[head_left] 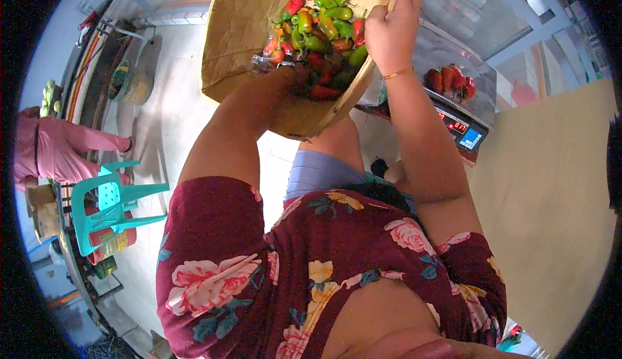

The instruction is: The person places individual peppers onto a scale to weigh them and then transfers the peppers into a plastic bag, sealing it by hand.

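Observation:
A cardboard box (238, 23) is tilted towards me, with red, green and orange chili peppers (316, 23) heaped in it. My right hand (396, 28) grips the box's right-hand wall, thumb and fingers over its edge. Into the box reaches my left hand (294, 70), low among the shaded peppers. Its fingers are dark and partly hidden, so whether it holds a pepper is unclear. A bit of clear plastic (262, 62) shows beside it. Right of my right forearm, several red peppers (449, 82) lie on the metal platter of a digital weighing scale (459, 125) with a lit display.
A tan board or tabletop (544, 203) spans the right side. Glass panes in a pale frame (515, 43) stand beyond the scale. On the left are a turquoise plastic chair (104, 203), a bucket (133, 84) and a person in pink trousers (68, 138), on a light tiled floor (180, 62).

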Motion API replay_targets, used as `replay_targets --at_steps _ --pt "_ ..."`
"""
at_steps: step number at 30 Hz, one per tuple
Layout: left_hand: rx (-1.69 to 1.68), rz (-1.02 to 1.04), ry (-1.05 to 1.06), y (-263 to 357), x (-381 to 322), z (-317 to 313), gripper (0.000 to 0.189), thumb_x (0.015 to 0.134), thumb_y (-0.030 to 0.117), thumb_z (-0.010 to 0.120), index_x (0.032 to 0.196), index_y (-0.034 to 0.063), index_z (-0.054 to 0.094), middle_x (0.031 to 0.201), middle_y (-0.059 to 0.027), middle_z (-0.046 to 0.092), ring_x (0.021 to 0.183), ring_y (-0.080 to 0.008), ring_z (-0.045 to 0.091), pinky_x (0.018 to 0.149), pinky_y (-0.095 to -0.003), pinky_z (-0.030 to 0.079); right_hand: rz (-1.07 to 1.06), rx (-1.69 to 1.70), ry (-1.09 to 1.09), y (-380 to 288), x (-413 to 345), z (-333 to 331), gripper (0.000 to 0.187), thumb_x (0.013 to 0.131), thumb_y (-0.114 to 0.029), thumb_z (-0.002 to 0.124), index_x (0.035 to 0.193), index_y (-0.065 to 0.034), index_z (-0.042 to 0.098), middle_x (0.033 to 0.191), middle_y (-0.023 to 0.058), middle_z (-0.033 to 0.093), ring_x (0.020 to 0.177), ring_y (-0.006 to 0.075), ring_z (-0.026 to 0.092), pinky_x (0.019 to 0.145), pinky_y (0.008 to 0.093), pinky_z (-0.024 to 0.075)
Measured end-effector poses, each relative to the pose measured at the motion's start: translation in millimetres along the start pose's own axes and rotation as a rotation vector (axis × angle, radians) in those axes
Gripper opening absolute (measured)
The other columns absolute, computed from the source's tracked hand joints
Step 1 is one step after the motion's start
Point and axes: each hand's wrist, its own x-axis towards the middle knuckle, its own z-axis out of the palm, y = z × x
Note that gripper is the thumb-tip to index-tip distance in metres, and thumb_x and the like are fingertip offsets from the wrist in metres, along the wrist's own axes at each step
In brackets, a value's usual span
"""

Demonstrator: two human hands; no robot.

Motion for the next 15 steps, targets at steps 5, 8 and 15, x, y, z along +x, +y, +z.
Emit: replay_targets --at_steps 5,8,15 --pt "0.005 0.016 -0.005 4 2 -7 0.049 0.073 0.037 0.063 0.108 0.0033 0.056 0.099 -0.0131 0.062 0.093 -0.0242 0.058 0.073 -0.0361 0.05 -0.004 0.178 -0.014 28 5 5 0.049 0.065 0.012 0.042 0.11 -0.0055 0.051 0.128 0.0215 0.036 0.12 0.0363 0.034 0.098 0.0382 0.0318" --pt "0.023 0.026 -0.014 12 5 -11 0.05 0.073 0.038 0.063 0.109 0.0033 0.055 0.099 -0.0128 0.062 0.094 -0.0237 0.058 0.073 -0.036 0.05 -0.017 -0.038 0.051 40 9 10 0.046 0.064 0.007 0.046 0.107 -0.0085 0.055 0.124 0.0232 0.039 0.117 0.0367 0.038 0.1 0.0391 0.0294" --pt "0.084 0.041 -0.053 31 14 -9 0.053 0.073 0.039 0.064 0.111 0.0031 0.054 0.099 -0.0121 0.062 0.094 -0.0227 0.058 0.072 -0.0359 0.05 0.099 -0.049 -0.024 34 18 9 0.05 0.066 0.015 0.038 0.111 -0.0055 0.049 0.134 0.0162 0.03 0.124 0.0322 0.032 0.099 0.0327 0.0326"
